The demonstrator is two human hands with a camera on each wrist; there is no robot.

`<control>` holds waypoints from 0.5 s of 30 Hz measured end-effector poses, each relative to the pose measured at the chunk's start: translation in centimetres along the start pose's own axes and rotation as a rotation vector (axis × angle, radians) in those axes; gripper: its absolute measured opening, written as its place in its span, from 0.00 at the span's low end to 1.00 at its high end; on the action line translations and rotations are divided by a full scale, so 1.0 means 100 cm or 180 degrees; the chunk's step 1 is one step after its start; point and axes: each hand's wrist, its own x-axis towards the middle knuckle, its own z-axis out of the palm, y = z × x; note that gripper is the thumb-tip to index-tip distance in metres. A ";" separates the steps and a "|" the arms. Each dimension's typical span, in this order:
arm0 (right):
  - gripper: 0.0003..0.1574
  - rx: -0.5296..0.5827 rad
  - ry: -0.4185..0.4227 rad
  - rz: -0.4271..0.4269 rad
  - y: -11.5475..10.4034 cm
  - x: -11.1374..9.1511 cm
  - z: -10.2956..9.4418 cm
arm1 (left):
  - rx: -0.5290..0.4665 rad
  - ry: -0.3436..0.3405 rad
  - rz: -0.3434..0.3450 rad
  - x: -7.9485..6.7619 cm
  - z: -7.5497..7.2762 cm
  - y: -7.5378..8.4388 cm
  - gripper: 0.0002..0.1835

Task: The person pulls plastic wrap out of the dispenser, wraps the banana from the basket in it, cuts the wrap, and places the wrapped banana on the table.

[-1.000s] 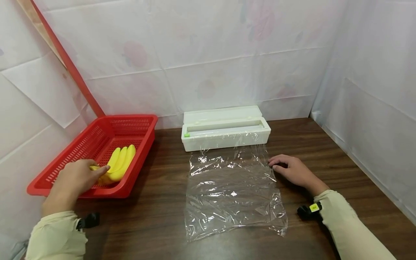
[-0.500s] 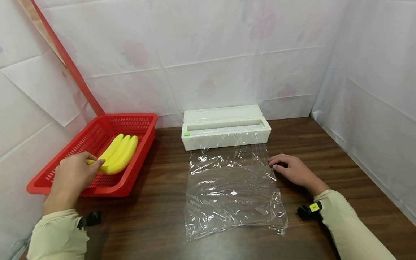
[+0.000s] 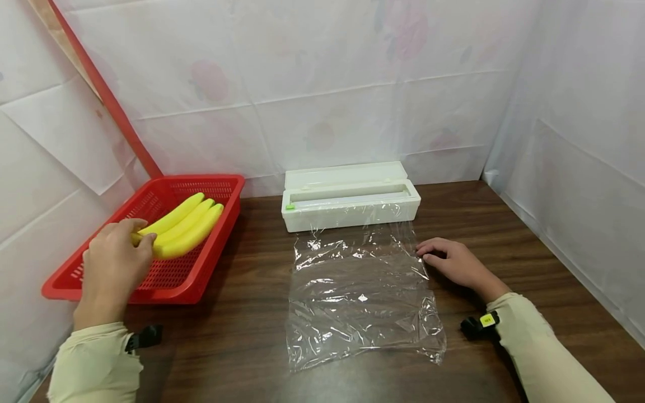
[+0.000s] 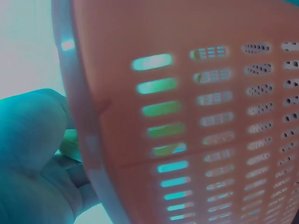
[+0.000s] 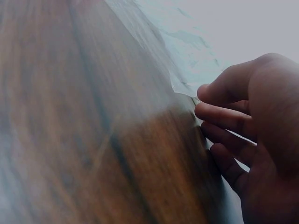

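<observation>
My left hand (image 3: 117, 258) pinches a bunch of yellow bananas (image 3: 186, 226) by the stem end, holding it tilted over the red plastic basket (image 3: 186, 294). In the left wrist view the basket's slotted wall (image 4: 107, 140) hides most of the fruit; a piece of the bunch (image 4: 70, 145) shows by the fingers. My right hand (image 3: 456, 266) rests on the table with fingers loosely bent, at the right edge of a sheet of clear cling film (image 3: 358, 302). The film runs out of a white dispenser box (image 3: 353, 218) with its lid raised.
The brown wooden table (image 3: 242, 347) carries everything. A patterned white sheet (image 3: 322, 95) stands as a wall behind and at both sides. A green slider (image 3: 289, 207) sits at the left end of the dispenser. A red strip (image 3: 111, 106) slants up behind the basket.
My left hand has lifted the bananas up from the basket's bottom, and they have shifted away from me and slightly right. The right hand and the cling film have stayed still.
</observation>
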 end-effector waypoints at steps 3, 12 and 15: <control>0.09 0.0002 0.0008 0.0014 0.001 0.000 0.001 | -0.0055 0.0196 0.0037 -0.002 -0.001 0.005 0.25; 0.08 -0.0002 -0.0015 0.0055 0.002 0.001 0.001 | -0.0284 0.0760 0.0226 -0.006 -0.002 0.017 0.24; 0.08 -0.0036 -0.0030 0.0050 0.002 0.001 0.001 | -0.0351 0.0801 0.0290 -0.006 0.000 0.019 0.24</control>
